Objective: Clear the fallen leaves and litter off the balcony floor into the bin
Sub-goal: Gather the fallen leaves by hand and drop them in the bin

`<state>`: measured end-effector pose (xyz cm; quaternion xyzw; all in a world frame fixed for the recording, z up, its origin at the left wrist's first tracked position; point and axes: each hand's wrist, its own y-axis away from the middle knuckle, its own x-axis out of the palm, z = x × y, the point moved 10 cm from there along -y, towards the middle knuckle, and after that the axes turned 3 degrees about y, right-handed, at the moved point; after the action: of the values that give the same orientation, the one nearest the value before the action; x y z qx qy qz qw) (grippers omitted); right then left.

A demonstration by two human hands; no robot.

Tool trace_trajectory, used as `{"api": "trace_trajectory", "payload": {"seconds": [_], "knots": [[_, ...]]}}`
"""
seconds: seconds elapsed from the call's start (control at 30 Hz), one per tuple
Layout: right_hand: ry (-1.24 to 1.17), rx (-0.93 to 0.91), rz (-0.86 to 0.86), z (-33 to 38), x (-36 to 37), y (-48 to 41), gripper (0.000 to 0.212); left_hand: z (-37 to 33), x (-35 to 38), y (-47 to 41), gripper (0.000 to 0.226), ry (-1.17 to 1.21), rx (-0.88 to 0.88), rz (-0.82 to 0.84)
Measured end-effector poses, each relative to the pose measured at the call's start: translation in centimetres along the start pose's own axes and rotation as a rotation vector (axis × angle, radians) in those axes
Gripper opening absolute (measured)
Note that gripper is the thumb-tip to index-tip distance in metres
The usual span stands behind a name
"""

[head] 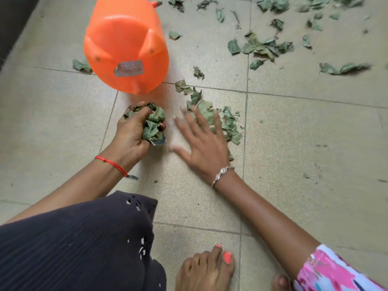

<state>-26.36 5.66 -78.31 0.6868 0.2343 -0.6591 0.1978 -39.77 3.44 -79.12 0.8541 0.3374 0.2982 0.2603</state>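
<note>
Plainly, the leaf pile [228, 122] nearest the person is the thing that matters: a loose band of dry green leaves lying on the tiled floor [304, 133], its long axis running from about 11 o'clock down to 5 o'clock. The right hand [204, 143] is on its near edge. The fingers [217, 120] are straight and spread wide, holding nothing, and point toward 12 o'clock across the pile's left flank. They are blurred, so I cannot tell whether they press the leaves or hang just above them. Most of the band lies from 12 to 3 o'clock of that palm, so a gather would probably have to rake from 2 o'clock back toward 8.

The left hand [132, 133], at 9 o'clock of the pile and apart from it, is already full. Its fingers are curled tight round a clump [152, 127] of crushed leaves, with a dark scrap of litter [159, 142] poking out beneath. The right hand is therefore the nearer one and the only free one.

The orange bin [126, 45] sits at 12 o'clock of the left hand, just beyond the knuckles, and at 10 o'clock of the pile. Its labelled base faces the camera and its mouth is turned away out of sight, so I cannot say how full it is.

Further out, from 12 to 2 o'clock, scattered leaves [262, 47] lie well apart from both hands. By my reckoning the job is far from done.
</note>
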Motion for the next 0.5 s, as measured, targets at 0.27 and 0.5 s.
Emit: {"api": "trace_trajectory", "payload": {"seconds": [0.27, 0.5], "knots": [[-0.212, 0.078, 0.051, -5.1, -1.2, -8.8, 0.068, 0.5, 0.6, -0.6, 0.012, 0.013, 0.005, -0.005], [-0.404, -0.142, 0.117, -3.3, -1.1, -8.1, 0.045, 0.3, 1.2, -0.8, 0.015, -0.030, 0.036, 0.002]]}}
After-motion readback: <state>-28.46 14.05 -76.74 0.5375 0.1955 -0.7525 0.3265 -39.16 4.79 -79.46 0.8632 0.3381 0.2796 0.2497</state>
